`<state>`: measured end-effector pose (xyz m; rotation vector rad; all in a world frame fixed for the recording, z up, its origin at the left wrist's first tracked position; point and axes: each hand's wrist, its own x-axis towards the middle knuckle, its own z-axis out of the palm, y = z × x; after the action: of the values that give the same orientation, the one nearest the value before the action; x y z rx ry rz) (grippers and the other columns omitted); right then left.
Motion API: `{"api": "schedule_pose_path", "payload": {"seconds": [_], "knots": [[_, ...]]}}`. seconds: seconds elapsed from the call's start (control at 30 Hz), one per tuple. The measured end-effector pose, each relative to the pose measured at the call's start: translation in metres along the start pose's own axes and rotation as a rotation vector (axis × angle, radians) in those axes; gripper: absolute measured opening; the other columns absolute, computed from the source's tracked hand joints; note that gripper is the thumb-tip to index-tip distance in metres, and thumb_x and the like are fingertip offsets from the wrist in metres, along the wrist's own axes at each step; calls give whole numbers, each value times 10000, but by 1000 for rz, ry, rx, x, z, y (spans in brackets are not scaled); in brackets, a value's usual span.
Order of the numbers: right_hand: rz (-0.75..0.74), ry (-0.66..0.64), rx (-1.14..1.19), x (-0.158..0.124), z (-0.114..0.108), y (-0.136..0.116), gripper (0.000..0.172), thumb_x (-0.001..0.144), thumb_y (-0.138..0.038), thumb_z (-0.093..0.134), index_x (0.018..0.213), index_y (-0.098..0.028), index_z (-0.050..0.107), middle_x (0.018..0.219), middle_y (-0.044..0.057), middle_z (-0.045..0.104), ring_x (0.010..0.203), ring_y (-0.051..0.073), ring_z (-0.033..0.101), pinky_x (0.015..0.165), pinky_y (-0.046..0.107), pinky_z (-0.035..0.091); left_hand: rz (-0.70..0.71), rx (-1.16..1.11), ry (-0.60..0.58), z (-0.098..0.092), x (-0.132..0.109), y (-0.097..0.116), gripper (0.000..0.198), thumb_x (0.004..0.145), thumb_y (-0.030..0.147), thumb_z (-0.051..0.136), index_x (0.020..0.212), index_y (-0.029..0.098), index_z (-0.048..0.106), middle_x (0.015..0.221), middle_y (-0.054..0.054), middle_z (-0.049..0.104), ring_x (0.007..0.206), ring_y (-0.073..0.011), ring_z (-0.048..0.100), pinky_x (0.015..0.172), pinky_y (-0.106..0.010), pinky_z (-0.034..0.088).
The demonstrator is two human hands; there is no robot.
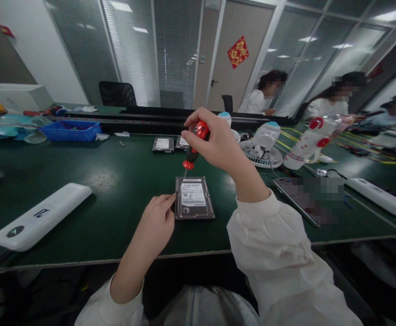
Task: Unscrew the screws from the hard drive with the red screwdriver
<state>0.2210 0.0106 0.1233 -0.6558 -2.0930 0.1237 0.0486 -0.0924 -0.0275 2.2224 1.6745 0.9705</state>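
A hard drive (194, 199) with a white label lies flat on the green table in front of me. My right hand (211, 136) is closed around the red and black handle of a screwdriver (191, 156), held at a steep tilt above the drive. Its thin shaft points down to the drive's left edge, where I cannot make out a screw. My left hand (157, 217) rests on the table with its fingertips closed against that same left edge, close to the screwdriver's tip.
Behind are two more hard drives (163, 145), a blue tray (71, 131) and small white fans (265, 140). A white device (41, 217) lies left. To the right are a plastic bottle (302, 145), a tablet-like panel (298, 199) and another white device (381, 197). Several people sit beyond.
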Motion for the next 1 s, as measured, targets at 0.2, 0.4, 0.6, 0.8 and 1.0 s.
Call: {"api": "schedule_pose_path", "payload": {"seconds": [0.2, 0.4, 0.6, 0.8, 1.0], "knots": [[26, -35, 122, 0, -1, -2, 278, 798, -81, 541, 1041, -216, 545, 918, -1, 618, 854, 169, 576, 840, 363, 471, 0, -9, -1, 0, 0, 0, 456, 939, 31, 426, 1300, 75, 701, 1280, -139, 721, 1158, -266, 650, 1061, -435, 550], [-5, 18, 68, 0, 1, 0, 89, 883, -201, 599, 953, -217, 547, 852, -12, 586, 790, 154, 545, 818, 362, 470, -4, 4, 7, 0, -1, -1, 452, 940, 24, 434, 1297, 93, 704, 1292, -135, 721, 1168, -260, 658, 1055, -427, 556], [35, -28, 137, -1, -1, 1, 283, 798, -80, 533, 1035, -231, 502, 893, -14, 601, 820, 158, 561, 819, 359, 486, -2, 7, 6, 1, -1, 0, 451, 941, 32, 439, 1303, 95, 702, 1289, -130, 722, 1173, -260, 655, 1062, -422, 552], [6, 45, 58, 0, 2, 1, 130, 859, -186, 595, 948, -233, 512, 826, -20, 569, 789, 156, 541, 843, 372, 484, 12, 13, 23, 1, 0, -1, 451, 927, 23, 447, 1282, 103, 714, 1272, -130, 728, 1145, -259, 664, 1051, -422, 558], [8, 16, 138, 0, 1, 2, 305, 757, -80, 541, 1020, -228, 492, 894, -6, 585, 821, 164, 564, 832, 368, 480, 25, 4, 30, 1, -1, 0, 443, 933, 22, 443, 1275, 95, 715, 1263, -143, 729, 1140, -262, 669, 1039, -427, 566]]}}
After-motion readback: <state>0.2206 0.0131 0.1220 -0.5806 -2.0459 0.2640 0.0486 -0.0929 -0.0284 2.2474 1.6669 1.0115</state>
